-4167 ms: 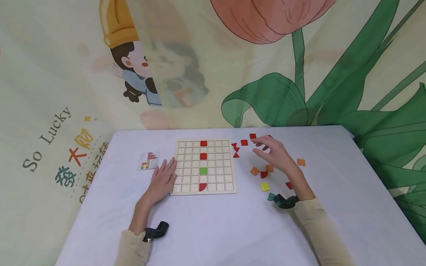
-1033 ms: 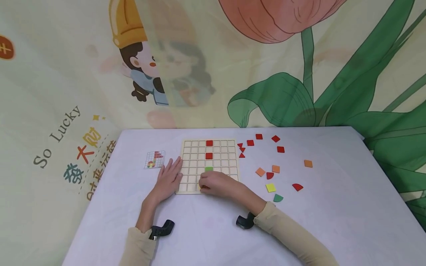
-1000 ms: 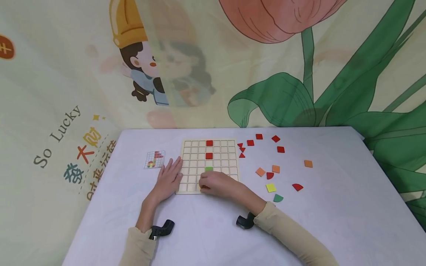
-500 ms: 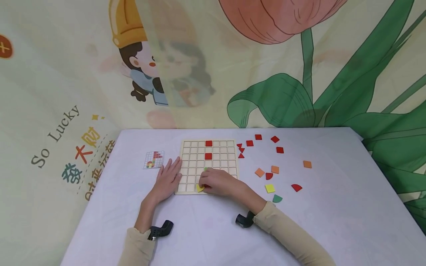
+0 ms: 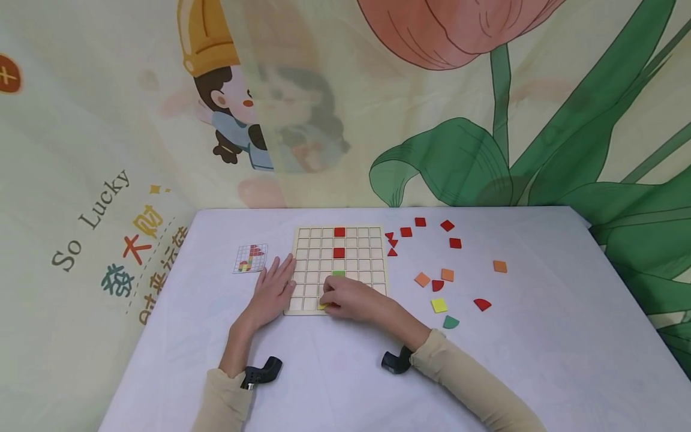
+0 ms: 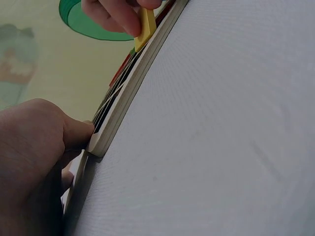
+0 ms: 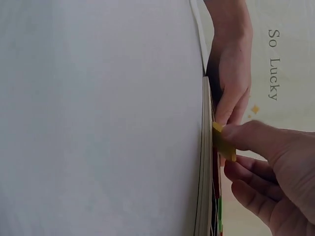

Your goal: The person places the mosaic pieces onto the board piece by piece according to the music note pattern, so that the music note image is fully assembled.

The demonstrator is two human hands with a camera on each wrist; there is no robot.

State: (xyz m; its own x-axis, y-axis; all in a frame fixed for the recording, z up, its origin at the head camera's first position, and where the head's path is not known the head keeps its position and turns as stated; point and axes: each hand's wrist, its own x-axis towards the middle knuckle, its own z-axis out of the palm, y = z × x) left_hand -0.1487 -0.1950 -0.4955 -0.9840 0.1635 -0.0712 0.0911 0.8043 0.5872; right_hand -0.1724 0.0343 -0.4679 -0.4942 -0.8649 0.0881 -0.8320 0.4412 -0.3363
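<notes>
A wooden grid board [image 5: 290,311] lies on the table with two red squares [image 5: 339,232] and a green square [image 5: 338,273] in one column. My left hand [image 5: 268,292] rests along the board's left edge, fingers straight, thumb on the rim in the left wrist view. Over the near row, my right hand [image 5: 353,298] pinches a yellow tile [image 7: 225,142] between thumb and fingers. In the left wrist view the yellow tile [image 6: 145,32] stands tilted, its lower edge at the board. The right hand covers part of the lower rows in the head view.
A small printed pattern card [image 5: 251,258] lies left of the board. To the right are scattered red squares [image 5: 420,222], small red triangles [image 5: 392,243], orange squares [image 5: 447,274], a yellow square [image 5: 439,305], red quarter-circles [image 5: 482,305] and a green quarter-circle [image 5: 450,322].
Since the oldest frame, my right hand has moved left from the loose pieces to the board's near row with the yellow tile. Lately it has shifted only slightly; the left hand stays put.
</notes>
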